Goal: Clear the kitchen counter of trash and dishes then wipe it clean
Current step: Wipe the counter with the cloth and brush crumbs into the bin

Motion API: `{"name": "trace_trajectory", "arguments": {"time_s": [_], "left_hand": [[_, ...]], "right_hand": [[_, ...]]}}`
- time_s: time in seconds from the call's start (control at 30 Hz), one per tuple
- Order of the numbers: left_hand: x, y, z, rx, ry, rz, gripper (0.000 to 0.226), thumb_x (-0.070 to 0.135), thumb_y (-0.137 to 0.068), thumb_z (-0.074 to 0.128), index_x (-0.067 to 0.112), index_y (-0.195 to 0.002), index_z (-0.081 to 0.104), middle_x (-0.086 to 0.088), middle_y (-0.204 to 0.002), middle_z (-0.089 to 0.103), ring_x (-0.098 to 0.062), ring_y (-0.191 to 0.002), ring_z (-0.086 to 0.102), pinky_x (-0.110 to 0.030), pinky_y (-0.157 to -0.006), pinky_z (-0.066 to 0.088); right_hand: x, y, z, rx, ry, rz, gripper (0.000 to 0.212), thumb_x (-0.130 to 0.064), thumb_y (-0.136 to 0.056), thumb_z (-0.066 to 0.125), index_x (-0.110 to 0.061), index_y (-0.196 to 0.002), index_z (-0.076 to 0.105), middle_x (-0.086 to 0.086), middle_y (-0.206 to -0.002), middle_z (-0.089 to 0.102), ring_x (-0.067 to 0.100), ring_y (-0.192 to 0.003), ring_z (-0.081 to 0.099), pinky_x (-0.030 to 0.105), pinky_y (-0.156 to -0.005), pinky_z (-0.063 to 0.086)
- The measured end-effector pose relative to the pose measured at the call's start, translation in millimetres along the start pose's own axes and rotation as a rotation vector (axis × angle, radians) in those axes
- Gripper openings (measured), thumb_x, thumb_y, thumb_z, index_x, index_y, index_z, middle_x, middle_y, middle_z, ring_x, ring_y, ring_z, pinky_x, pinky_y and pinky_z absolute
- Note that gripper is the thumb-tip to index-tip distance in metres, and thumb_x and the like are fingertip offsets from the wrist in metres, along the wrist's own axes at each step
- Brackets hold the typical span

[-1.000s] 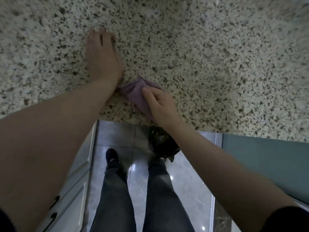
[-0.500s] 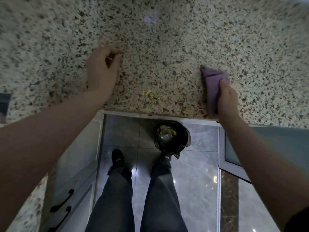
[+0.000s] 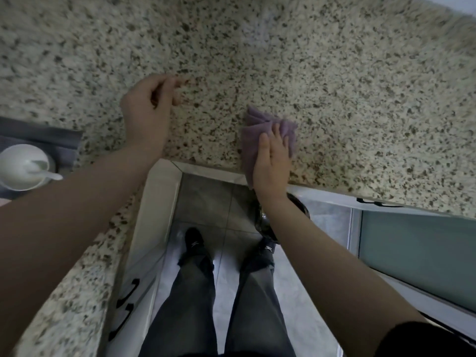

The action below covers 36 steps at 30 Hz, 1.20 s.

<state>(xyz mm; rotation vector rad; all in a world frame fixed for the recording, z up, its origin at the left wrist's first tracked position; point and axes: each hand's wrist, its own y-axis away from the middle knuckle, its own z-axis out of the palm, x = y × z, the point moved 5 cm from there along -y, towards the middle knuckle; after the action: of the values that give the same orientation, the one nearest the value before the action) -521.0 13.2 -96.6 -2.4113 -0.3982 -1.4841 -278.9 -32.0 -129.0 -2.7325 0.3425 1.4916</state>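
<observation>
A speckled granite counter (image 3: 334, 86) fills the upper half of the head view. A folded purple cloth (image 3: 260, 127) lies near the counter's front edge. My right hand (image 3: 273, 161) presses flat on the cloth with straight fingers, and the cloth's lower end hangs over the edge. My left hand (image 3: 146, 112) hovers over the counter to the left, its fingers loosely curled and holding nothing. A white bowl (image 3: 23, 166) with a white spoon (image 3: 45, 172) in it stands on a grey mat (image 3: 49, 140) at the far left.
A dark trash bin (image 3: 268, 222) sits on the tiled floor below the counter edge, mostly hidden by my right forearm. White cabinet drawers (image 3: 139, 266) with black handles are at the lower left. A frosted glass door (image 3: 417, 253) is at the right.
My right hand has slid the purple cloth leftward along the counter's front edge. My left hand has stayed over the counter with curled fingers. The view has shifted and the bowl has come into sight.
</observation>
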Motion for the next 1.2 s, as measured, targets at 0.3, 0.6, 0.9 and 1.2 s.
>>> {"name": "trace_trajectory", "arguments": {"time_s": [0.3,0.6,0.9,1.2], "left_hand": [[-30,-3,-71,0.173,0.040,-0.051,0.027,0.034,-0.100,0.048,0.022,-0.098,0.072,0.012,-0.069,0.061,0.000,-0.065,0.057,-0.023,-0.069,0.049],[-58,4,-117,0.365,0.255,-0.121,0.042,0.028,-0.104,0.039,0.001,-0.098,0.070,-0.003,-0.070,0.062,-0.008,-0.061,0.054,-0.026,-0.061,0.043],[-59,12,-148,0.380,0.328,-0.146,0.040,0.027,-0.105,0.038,0.004,-0.096,0.070,-0.002,-0.068,0.062,-0.017,-0.064,0.056,-0.030,-0.062,0.045],[-87,16,-167,0.400,0.375,-0.214,0.040,0.030,-0.104,0.041,0.006,-0.093,0.071,-0.010,-0.077,0.068,-0.020,-0.065,0.058,-0.033,-0.062,0.043]], "right_hand": [[-75,1,130,-0.139,0.095,-0.220,0.046,-0.031,-0.102,0.034,-0.011,-0.137,0.057,0.005,-0.147,0.051,0.027,-0.147,0.029,0.046,-0.123,0.009],[-108,11,200,-0.194,0.233,-0.431,0.043,-0.036,-0.099,0.045,-0.020,-0.137,0.058,0.006,-0.148,0.050,0.029,-0.146,0.032,0.048,-0.121,0.016],[-113,12,202,-0.233,0.692,-0.629,0.048,-0.050,-0.098,0.040,-0.042,-0.146,0.041,0.009,-0.158,0.030,0.034,-0.144,0.026,0.047,-0.114,0.020],[-125,25,220,-0.236,0.699,-0.859,0.025,-0.025,-0.097,0.051,-0.015,-0.118,0.059,0.012,-0.128,0.054,0.032,-0.112,0.050,0.044,-0.090,0.040]]}}
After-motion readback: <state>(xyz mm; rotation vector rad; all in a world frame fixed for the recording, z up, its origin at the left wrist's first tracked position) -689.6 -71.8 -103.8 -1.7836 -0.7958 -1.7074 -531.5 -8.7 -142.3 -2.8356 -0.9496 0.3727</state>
